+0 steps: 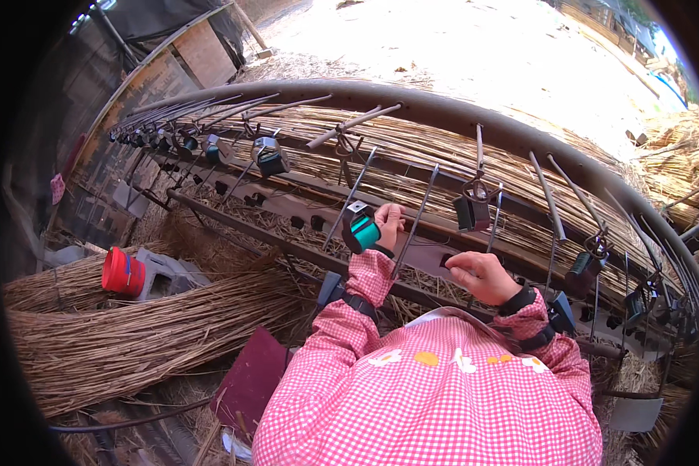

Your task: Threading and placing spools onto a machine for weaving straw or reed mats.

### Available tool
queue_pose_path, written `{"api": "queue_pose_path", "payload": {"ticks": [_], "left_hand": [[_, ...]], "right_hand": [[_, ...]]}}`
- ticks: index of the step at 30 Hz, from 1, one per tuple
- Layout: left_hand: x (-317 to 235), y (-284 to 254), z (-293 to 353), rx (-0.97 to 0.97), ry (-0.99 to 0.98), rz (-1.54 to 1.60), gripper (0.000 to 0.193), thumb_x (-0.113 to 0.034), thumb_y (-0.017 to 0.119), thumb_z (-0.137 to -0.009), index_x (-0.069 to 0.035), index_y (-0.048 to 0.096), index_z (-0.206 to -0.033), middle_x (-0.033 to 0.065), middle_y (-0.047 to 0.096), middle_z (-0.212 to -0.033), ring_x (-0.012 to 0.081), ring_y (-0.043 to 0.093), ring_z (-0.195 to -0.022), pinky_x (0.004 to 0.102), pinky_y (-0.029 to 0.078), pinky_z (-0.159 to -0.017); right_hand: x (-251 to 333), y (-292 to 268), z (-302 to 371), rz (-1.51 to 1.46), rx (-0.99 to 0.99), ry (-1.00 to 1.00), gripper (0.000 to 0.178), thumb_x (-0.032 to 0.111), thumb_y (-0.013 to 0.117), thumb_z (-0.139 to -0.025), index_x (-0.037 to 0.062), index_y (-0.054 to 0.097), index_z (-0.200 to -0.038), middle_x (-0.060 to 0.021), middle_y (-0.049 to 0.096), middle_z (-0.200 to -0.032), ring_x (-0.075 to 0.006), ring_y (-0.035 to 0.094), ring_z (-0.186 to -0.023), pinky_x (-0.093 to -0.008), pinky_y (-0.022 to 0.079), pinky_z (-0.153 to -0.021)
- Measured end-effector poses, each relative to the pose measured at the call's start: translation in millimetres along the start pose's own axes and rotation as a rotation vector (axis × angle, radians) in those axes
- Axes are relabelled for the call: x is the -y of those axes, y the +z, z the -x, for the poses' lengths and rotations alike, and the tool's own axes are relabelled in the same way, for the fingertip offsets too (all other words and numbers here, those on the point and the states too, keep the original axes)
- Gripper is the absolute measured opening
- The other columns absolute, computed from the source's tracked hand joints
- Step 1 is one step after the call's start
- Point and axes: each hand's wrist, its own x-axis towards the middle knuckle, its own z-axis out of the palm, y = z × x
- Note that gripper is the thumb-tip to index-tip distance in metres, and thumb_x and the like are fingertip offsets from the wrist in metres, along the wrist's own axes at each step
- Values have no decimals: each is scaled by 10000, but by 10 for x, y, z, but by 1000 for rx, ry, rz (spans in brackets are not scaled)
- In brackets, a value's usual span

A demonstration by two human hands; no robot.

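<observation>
My left hand [391, 223] is raised over the frame with its fingers curled closed; what they grip, if anything, is hidden. Right beside it is a spool of shiny green twine [366, 233] in a metal bracket. I cannot tell whether the hand touches the spool or a thin metal rod [418, 217] to its right. Lower and to the right, my right hand [483, 276] has its fingers bent together toward the thumb. The fingertips are next to a small dark fitting [445, 262] on the rail, and anything pinched between them is too small to see.
A thick curved pipe [435, 109] spans the far side, with several rods and hanging spools [270, 157] along it. Long dry reeds [287, 124] lie beneath. At left are a reed bundle [132, 342], a red container [123, 272] and a grey block [167, 276].
</observation>
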Motion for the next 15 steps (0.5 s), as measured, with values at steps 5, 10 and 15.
{"api": "queue_pose_path", "payload": {"ticks": [5, 10, 15], "left_hand": [[-548, -85, 273, 48, 47, 126, 278, -263, 445, -882, -8, 557, -887, -48, 399, -535, 21, 355, -431, 208, 447, -516], [-762, -186, 409, 72, 194, 115, 298, -309, 481, -863, -24, 568, -881, -49, 410, -513, 30, 380, -427, 163, 324, -406], [-416, -362, 755, 145, -186, -100, 322, -293, 420, -890, -7, 568, -875, -57, 348, -493, 20, 324, -397, 180, 339, -397]], "right_hand": [[-355, -106, -26, -349, -24, 348, 185, 86, 521, -813, -10, 574, -963, -24, 585, -792, -66, 519, -708, -220, 439, -640], [-677, -202, -431, -753, -251, 627, 335, 150, 554, -795, -5, 481, -1083, -86, 498, -1036, -129, 488, -862, -248, 420, -721], [-1399, -179, -906, -685, -342, 862, 443, 268, 557, -747, -30, 447, -1056, -120, 499, -975, -190, 490, -820, -323, 404, -752]]}}
